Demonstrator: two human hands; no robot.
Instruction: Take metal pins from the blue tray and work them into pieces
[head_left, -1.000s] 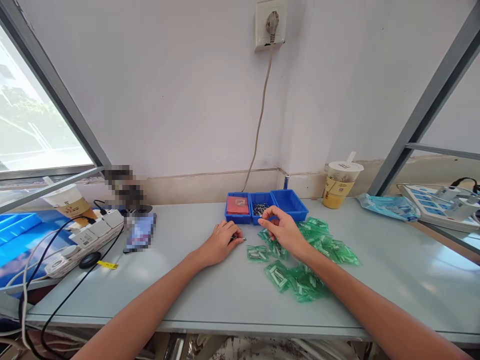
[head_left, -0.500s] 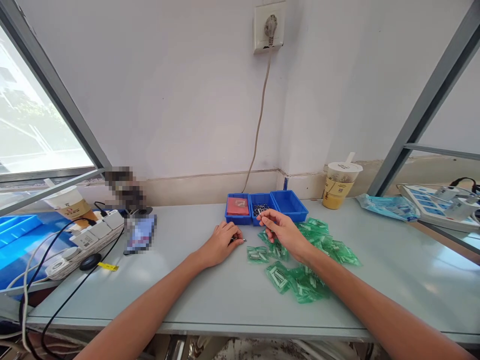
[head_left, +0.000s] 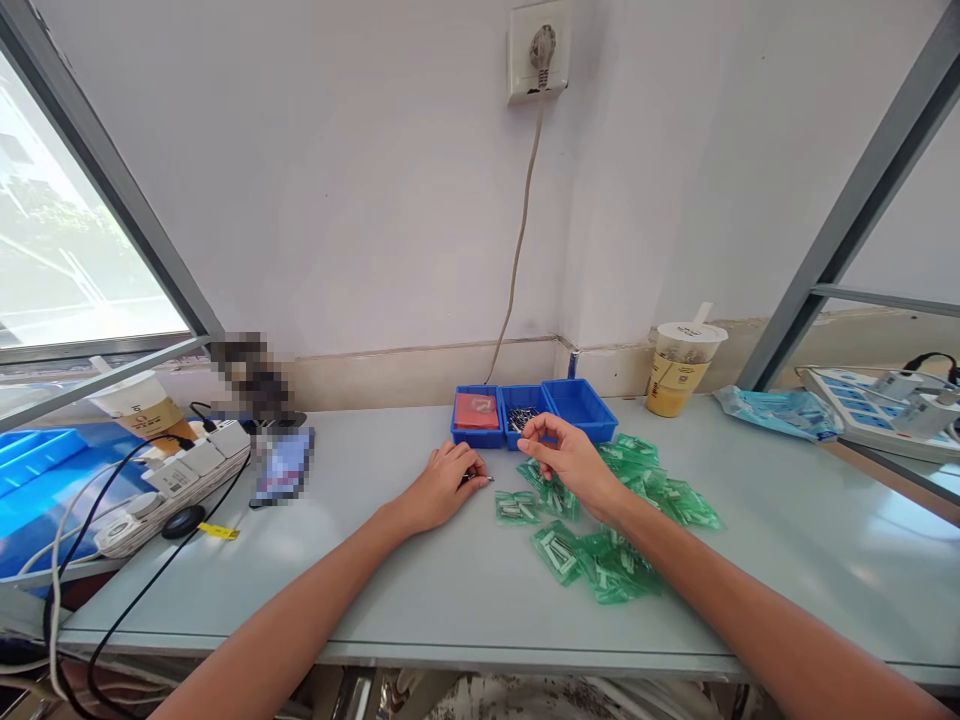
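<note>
My left hand (head_left: 448,487) rests on the table with its fingers curled around small metal screws; a shiny tip pokes out beside the thumb. My right hand (head_left: 556,455) hovers in front of the blue bins, thumb and fingers pinched; whatever is between them is too small to make out. Just behind it, the middle blue bin (head_left: 514,440) holds loose screws (head_left: 519,417). Beneath and around the right hand lie several green plastic bags (head_left: 556,552) with screws inside. One small green bag (head_left: 516,508) lies between the two hands.
The left bin holds a red packet (head_left: 475,411); the right blue bin (head_left: 581,408) stands beside the middle one. A drink cup (head_left: 679,370) and a blue plastic packet (head_left: 780,412) are at the back right. On the left are a power strip (head_left: 176,490), cables and a phone (head_left: 283,465).
My right hand's fingers have shifted slightly while staying pinched near the middle bin. My left hand stays in the same place on the table.
</note>
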